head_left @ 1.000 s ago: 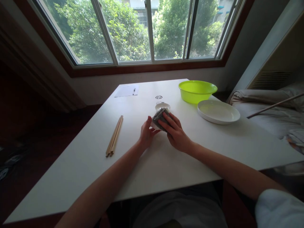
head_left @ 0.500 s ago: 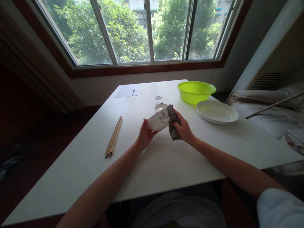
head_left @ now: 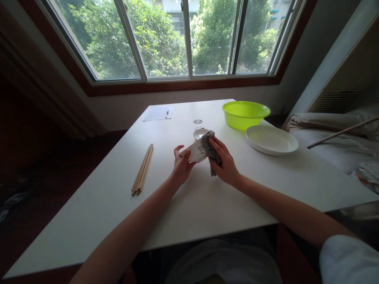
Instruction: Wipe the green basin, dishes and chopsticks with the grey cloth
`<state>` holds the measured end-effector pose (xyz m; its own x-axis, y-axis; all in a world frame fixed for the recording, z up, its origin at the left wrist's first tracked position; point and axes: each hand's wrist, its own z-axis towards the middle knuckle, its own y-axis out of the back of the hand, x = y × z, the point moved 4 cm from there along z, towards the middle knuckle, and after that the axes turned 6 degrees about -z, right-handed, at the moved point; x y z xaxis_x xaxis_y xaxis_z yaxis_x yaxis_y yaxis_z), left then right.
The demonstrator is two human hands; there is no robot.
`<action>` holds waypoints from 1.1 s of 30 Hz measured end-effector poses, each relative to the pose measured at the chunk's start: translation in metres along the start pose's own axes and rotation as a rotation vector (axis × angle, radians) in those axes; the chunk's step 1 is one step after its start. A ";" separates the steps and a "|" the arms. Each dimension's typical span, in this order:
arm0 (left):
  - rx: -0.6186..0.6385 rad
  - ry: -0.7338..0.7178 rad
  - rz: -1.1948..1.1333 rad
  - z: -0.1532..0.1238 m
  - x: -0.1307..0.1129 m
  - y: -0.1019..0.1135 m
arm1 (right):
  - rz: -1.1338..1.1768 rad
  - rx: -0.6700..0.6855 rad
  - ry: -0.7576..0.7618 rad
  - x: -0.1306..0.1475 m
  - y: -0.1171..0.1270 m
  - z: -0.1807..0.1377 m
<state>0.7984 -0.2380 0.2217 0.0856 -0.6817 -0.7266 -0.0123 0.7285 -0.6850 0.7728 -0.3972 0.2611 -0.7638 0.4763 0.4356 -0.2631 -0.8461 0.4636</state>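
My left hand (head_left: 181, 163) grips the left end of a small white dish (head_left: 195, 153) with a dark flower drawing, thumb on top and fingers beneath. The dish is tilted above the table. My right hand (head_left: 224, 161) is closed on a grey cloth (head_left: 211, 149), pressed over the right end of the dish and covering part of the drawing. Just behind the dish, a small white bowl (head_left: 199, 134) stands on the table, partly hidden by the cloth and dish.
Wooden chopsticks (head_left: 142, 170) lie to the left on the white table (head_left: 97, 221). A green basin (head_left: 244, 117) and a white oval plate (head_left: 271, 141) stand at the right. Paper (head_left: 156, 113) with a pen (head_left: 167, 114) lies at the far left, below the window.
My right hand has moved slightly left with the cloth, which now covers more of the flower drawing. My left fingers have shifted on the dish's end.
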 end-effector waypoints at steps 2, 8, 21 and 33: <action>-0.014 -0.004 0.004 0.000 0.001 0.000 | -0.062 0.013 0.028 0.005 -0.003 -0.002; -0.044 -0.006 0.006 -0.001 0.003 0.000 | -0.220 0.067 0.169 0.018 -0.013 -0.009; 0.105 0.050 -0.087 -0.003 -0.005 -0.017 | -0.010 -0.002 -0.018 -0.004 -0.008 -0.002; 0.075 0.126 -0.180 -0.001 -0.011 -0.018 | 0.130 -0.013 -0.238 -0.028 -0.018 -0.007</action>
<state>0.7971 -0.2441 0.2419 -0.0459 -0.8008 -0.5972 0.0668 0.5940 -0.8017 0.7942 -0.3970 0.2353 -0.6320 0.4046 0.6610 -0.1800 -0.9062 0.3826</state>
